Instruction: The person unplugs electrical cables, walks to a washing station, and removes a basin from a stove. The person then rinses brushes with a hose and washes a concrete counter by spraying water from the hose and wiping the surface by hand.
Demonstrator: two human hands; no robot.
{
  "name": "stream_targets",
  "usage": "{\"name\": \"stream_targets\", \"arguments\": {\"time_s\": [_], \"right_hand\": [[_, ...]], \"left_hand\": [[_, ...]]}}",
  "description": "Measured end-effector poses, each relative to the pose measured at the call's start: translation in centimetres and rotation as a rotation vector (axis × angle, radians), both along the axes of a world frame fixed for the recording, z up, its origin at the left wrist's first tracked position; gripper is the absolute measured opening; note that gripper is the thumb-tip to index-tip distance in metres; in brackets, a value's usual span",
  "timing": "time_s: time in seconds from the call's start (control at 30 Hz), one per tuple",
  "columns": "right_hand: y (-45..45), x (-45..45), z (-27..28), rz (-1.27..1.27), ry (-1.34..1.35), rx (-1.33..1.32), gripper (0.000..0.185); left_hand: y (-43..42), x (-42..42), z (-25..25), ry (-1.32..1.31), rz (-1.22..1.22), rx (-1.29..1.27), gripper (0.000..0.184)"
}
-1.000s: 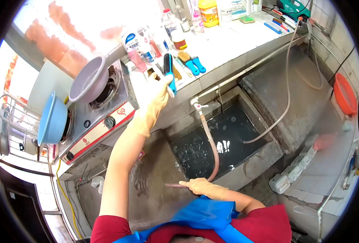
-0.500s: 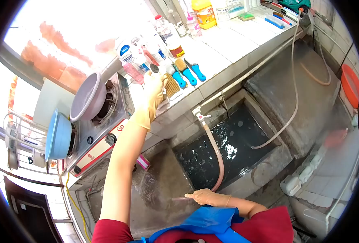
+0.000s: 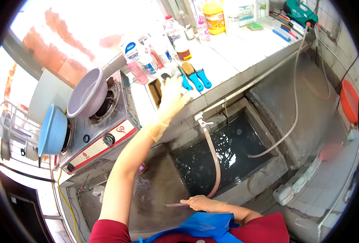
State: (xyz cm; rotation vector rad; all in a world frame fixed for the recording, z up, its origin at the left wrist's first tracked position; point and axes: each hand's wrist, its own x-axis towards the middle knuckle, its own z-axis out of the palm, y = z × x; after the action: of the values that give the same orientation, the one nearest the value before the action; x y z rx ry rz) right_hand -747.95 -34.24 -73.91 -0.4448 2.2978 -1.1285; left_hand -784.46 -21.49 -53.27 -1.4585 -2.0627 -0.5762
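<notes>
In a pale glove, my left hand reaches over the tiled counter, fingers spread over the near end of a row of brushes. Part of that row is hidden under it. Just right of the fingers lie blue-handled brushes; to the left is a brown rectangular brush. My right hand, also gloved, is closed round the end of a pinkish hose over the wet slab. The hose runs up to a white tap above a basin of dark water.
Bottles and a yellow jug stand along the counter's back. To the left, a stove bears a purple basin and a blue basin. A second hose hangs into the water; a red basin is at right.
The blue-handled black brush that my left hand held up a second ago is no longer raised. That hand has moved right among the brushes, uncovering the brown brush. My right hand keeps the hose.
</notes>
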Motion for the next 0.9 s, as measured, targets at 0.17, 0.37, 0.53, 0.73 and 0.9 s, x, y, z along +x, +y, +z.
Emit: {"name": "stream_targets", "arguments": {"time_s": [0.17, 0.37, 0.53, 0.73, 0.9], "right_hand": [[0.9, -0.7, 3.1, 0.011, -0.152, 0.008, 0.058], [0.9, -0.4, 2.3, 0.035, -0.198, 0.011, 0.058], [0.3, -0.3, 0.9, 0.018, -0.119, 0.014, 0.055], [0.4, -0.9, 2.1, 0.039, -0.153, -0.01, 0.056], [0.2, -0.6, 1.4, 0.048, -0.153, -0.015, 0.057]], "left_hand": [[-0.7, 0.7, 0.6, -0.245, 0.025, -0.151, 0.033], [-0.7, 0.5, 1.9, -0.084, -0.059, -0.192, 0.018], [-0.8, -0.4, 2.4, 0.023, -0.095, -0.249, 0.019], [-0.6, -1.0, 2.4, -0.089, -0.147, -0.384, 0.018], [-1.6, -0.2, 4.2, -0.383, -0.206, -0.27, 0.037]]}}
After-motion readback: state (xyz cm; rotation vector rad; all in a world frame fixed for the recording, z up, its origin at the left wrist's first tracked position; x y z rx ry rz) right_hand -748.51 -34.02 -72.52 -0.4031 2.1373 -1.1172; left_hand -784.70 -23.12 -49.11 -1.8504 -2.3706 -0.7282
